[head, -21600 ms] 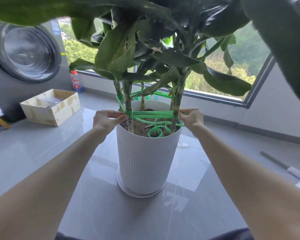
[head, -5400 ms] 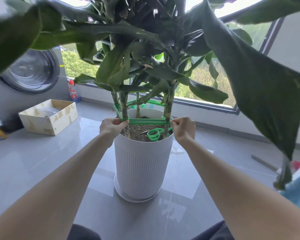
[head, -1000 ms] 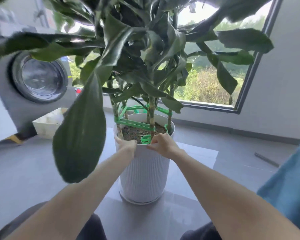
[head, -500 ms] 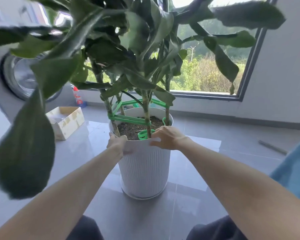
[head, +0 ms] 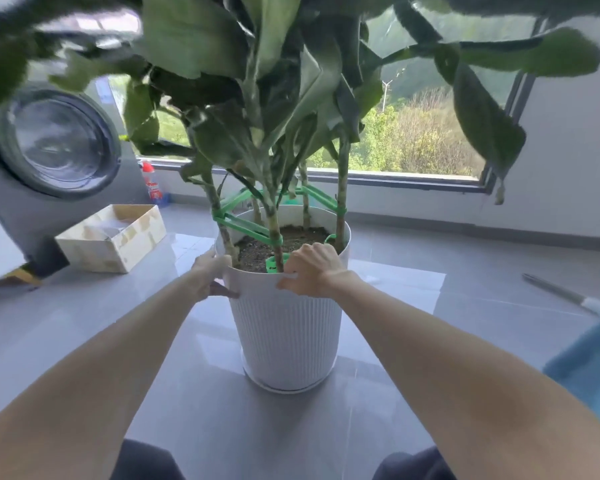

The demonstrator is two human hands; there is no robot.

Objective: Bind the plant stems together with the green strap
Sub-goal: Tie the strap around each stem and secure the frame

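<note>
A tall leafy plant stands in a white ribbed pot (head: 288,327) on the grey floor. Several thin stems (head: 273,223) rise from the soil. The green strap (head: 245,226) runs from stem to stem as a ring just above the rim. A loose coil of the strap (head: 274,264) lies on the soil at the front. My left hand (head: 210,271) grips the pot's rim on its left side, thumb on the outer wall. My right hand (head: 314,270) grips the front rim, fingers curled over the edge beside the coil.
A washing machine (head: 49,147) stands at the left with an open cardboard box (head: 113,237) in front of it. A red-capped bottle (head: 153,185) sits by the window wall. A long rod (head: 561,294) lies on the floor at the right. Big leaves hang overhead.
Both hands have left the strap and taken hold of the pot's rim. In the last second the pot has turned, so the bound stems face differently.
</note>
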